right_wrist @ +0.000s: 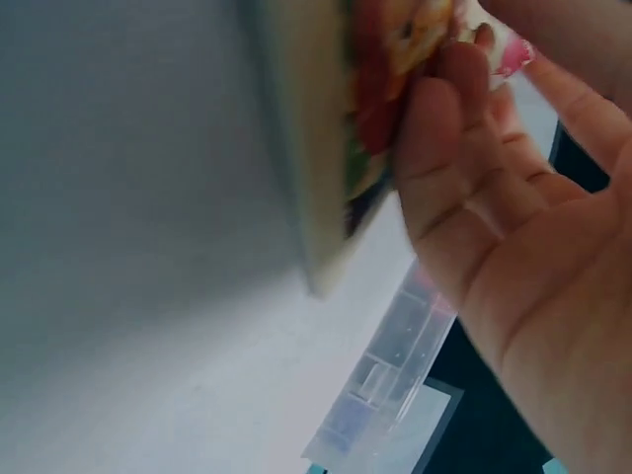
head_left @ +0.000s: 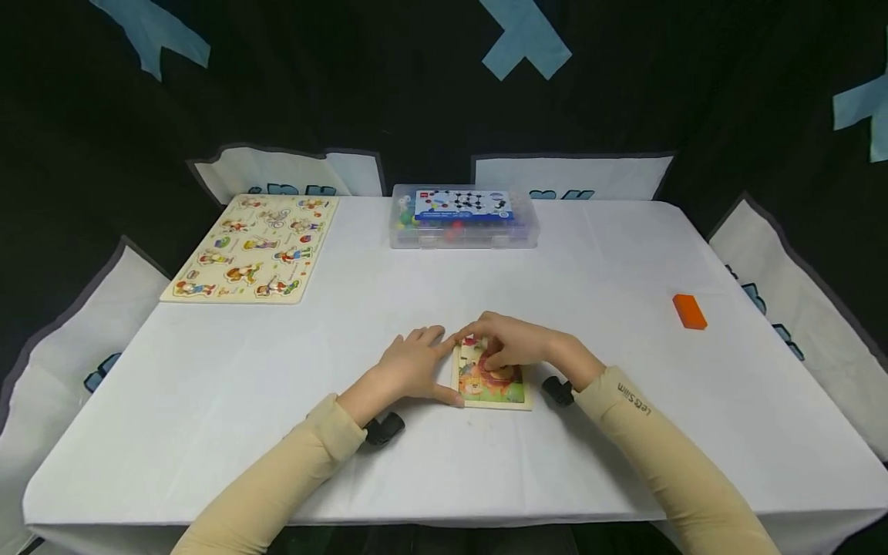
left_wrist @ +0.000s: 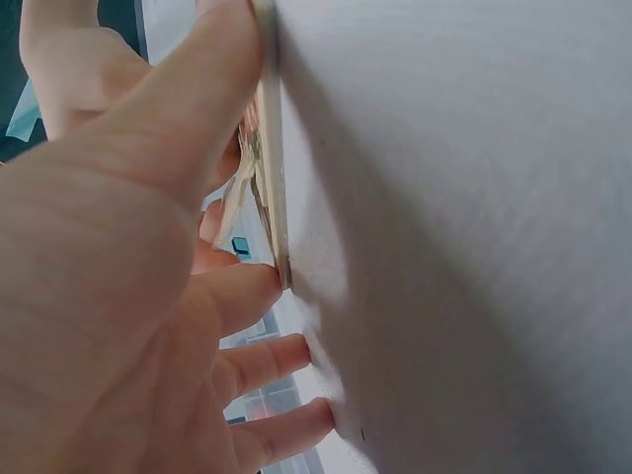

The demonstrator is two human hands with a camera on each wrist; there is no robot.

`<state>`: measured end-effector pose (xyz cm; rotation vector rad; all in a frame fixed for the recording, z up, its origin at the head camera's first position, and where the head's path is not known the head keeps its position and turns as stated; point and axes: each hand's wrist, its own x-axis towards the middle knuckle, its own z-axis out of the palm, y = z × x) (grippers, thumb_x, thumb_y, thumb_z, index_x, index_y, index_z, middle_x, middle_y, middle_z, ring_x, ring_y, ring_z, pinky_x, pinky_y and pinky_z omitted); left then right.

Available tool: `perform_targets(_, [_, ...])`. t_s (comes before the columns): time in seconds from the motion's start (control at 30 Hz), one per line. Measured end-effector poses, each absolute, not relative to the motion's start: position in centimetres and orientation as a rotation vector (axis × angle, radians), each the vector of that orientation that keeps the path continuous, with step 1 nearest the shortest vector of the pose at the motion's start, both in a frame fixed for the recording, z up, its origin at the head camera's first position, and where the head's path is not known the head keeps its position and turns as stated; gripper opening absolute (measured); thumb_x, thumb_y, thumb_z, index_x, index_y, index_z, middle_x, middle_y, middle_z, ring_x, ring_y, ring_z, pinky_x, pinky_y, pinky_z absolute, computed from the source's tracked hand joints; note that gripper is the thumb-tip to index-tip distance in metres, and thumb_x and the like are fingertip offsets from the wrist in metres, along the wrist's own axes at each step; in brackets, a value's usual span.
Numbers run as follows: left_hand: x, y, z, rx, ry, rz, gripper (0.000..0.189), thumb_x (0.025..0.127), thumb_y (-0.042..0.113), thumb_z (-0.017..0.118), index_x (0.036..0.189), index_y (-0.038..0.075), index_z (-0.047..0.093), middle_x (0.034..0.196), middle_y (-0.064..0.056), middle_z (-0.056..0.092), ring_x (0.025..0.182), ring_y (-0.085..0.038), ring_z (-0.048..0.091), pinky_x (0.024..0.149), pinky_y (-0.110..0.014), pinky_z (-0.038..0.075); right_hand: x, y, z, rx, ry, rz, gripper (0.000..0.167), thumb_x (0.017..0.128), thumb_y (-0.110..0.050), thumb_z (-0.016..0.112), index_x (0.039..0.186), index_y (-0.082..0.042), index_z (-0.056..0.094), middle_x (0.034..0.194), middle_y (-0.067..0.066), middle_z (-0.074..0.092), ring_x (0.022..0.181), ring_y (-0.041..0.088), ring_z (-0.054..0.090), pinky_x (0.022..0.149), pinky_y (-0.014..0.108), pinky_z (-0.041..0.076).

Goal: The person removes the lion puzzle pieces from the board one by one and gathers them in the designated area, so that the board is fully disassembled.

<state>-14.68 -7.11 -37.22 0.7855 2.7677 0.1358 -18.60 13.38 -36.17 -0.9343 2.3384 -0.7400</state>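
Note:
A small wooden jigsaw puzzle [head_left: 494, 395] with a colourful cartoon picture lies in its light frame near the table's front. My left hand [head_left: 414, 367] rests along its left side, fingers extended; in the left wrist view the thumb lies at the board's edge and the index fingertip touches its corner. Over the puzzle's upper part, my right hand [head_left: 512, 340] pinches a puzzle piece at the top left. That thin piece [left_wrist: 233, 205] stands tilted up from the board in the left wrist view. Its pink part [right_wrist: 515, 55] shows between the fingers in the right wrist view.
A large wooden picture board [head_left: 260, 245] lies at the back left. Behind the puzzle stands a clear plastic case [head_left: 463, 235] with coloured parts and a printed card. An orange block [head_left: 690, 311] sits at the right of the white table [head_left: 597, 270].

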Motion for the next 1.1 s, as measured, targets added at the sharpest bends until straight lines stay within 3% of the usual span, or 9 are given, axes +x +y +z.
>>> perform_targets(0.27, [-14.4,-7.1,-37.6,0.789,2.777,0.160,0.103,0.062,0.071,0.062,0.141,0.014,0.031,0.142,-0.012,0.028,0.127,-0.035,0.028,0.096,-0.057,0.026,-18.0,13.0,-36.5,-1.171,2.575,-0.469,0.050,0.083,-0.002,0.064,0.130,-0.014,0.051,0.099,0.005,0.049,0.071,0.012,0.044,0.064,0.023,0.042])
perform_targets(0.5, [-14.3,-7.1,-37.6,0.777,2.772,0.162,0.102,0.062,0.070,0.063,0.141,0.015,0.031,0.143,-0.012,0.028,0.127,-0.035,0.027,0.096,-0.057,0.026,-17.6,12.9,-36.5,-1.320,2.635,-0.376,0.050,0.081,-0.004,0.067,0.128,-0.011,0.052,0.098,0.003,0.049,0.077,0.012,0.044,0.069,0.023,0.043])
perform_targets(0.8, [-14.4,-7.1,-37.4,0.788,2.782,0.172,0.103,0.062,0.071,0.062,0.142,0.015,0.029,0.143,-0.011,0.028,0.127,-0.034,0.028,0.097,-0.057,0.025,-18.1,13.8,-37.0,-1.202,2.561,-0.638,0.041,0.082,-0.010,0.067,0.122,-0.008,0.056,0.096,0.000,0.051,0.073,0.010,0.048,0.066,0.025,0.044])
perform_targets(1.1, [-14.4,-7.1,-37.5,0.783,2.789,0.191,0.102,0.061,0.069,0.065,0.141,0.015,0.031,0.141,-0.012,0.030,0.126,-0.034,0.030,0.095,-0.057,0.027,-18.3,13.8,-37.0,-1.212,2.542,-0.598,0.041,0.083,-0.010,0.065,0.123,-0.005,0.056,0.090,-0.001,0.054,0.069,0.009,0.044,0.063,0.024,0.041])
